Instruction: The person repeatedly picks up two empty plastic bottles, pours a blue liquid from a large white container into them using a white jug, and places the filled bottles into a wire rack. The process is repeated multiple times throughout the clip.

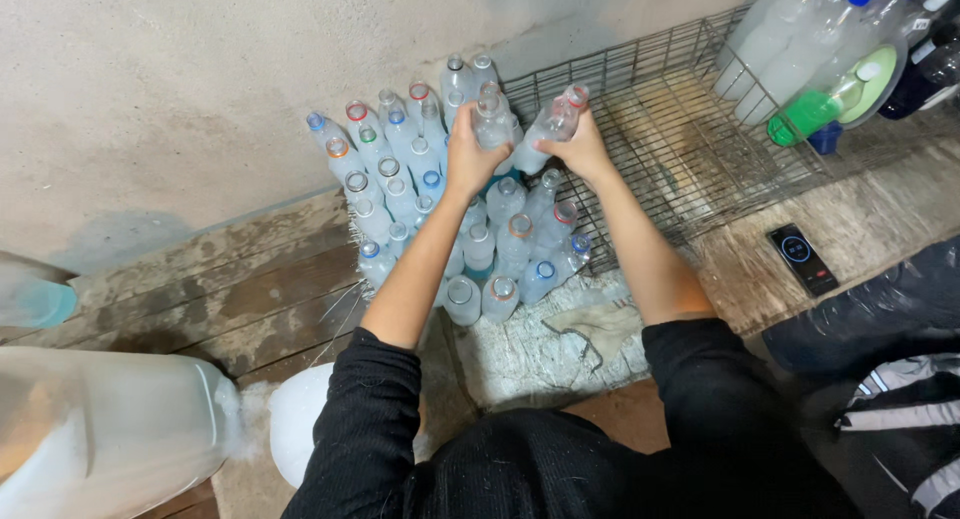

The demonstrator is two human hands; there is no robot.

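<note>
Head view: a wire rack (690, 149) is seen on the floor, cut off at the right, with stacked plastic bottles (440, 209) partly hidden by arms.
One bottle (493, 124) is gripped by the closed left hand (468, 159); another bottle (552, 127) is clasped by the right hand (583, 149) above the stack.

Black lit phone (802, 258) on floor
</note>
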